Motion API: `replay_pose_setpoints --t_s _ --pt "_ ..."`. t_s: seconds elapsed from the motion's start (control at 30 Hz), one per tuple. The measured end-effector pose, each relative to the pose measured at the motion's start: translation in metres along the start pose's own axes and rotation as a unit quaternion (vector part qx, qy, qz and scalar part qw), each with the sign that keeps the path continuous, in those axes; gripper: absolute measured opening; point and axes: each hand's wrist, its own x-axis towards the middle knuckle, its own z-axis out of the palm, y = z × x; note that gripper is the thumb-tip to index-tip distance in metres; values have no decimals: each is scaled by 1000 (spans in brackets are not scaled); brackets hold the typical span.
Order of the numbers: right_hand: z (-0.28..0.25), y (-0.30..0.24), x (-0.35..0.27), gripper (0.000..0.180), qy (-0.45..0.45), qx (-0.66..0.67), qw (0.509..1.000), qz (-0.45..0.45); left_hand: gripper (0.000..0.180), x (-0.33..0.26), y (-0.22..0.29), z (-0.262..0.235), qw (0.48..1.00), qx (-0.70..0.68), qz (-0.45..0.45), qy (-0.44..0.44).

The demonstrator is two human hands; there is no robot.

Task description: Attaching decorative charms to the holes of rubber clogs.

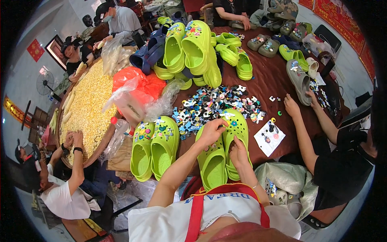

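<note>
In front of me on the brown cloth stand two lime-green clogs, a left clog (212,166) and a right clog (237,121) set with some charms. My left hand (212,132) is closed in a pinch above the holed toe of the right clog. Whatever its fingertips hold is too small to make out. My right hand (239,155) is over that clog's opening, its fingers curled; what they hold, if anything, is hidden. Just beyond the toes spreads a heap of small colourful shoe charms (217,103).
At left stands a decorated lime-green pair (155,147) beside a bottle (123,126) and a red plastic bag (139,86). More green clogs (197,44) are stacked behind. A co-worker at right holds a grey clog (298,80). Others sit around a tray of corn kernels (86,105).
</note>
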Motion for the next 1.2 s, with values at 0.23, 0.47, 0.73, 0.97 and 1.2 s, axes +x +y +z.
replay_pose_setpoints --t_s 0.23,0.47,0.73,0.97,1.2 --pt "-3 5 -13 33 17 1 999 29 14 -14 -19 11 986 -134 -52 84" --pt "8 -4 -10 25 26 -2 999 37 39 -10 -20 -12 955 -256 -136 63" --pt "10 -11 -8 48 36 13 999 37 26 -16 -18 1 951 -274 -127 58" --pt "10 -4 -17 49 50 13 999 16 19 -23 -23 17 972 -204 -83 76" --pt "12 3 -2 32 16 7 999 -31 20 -15 -20 23 990 -93 -69 81"
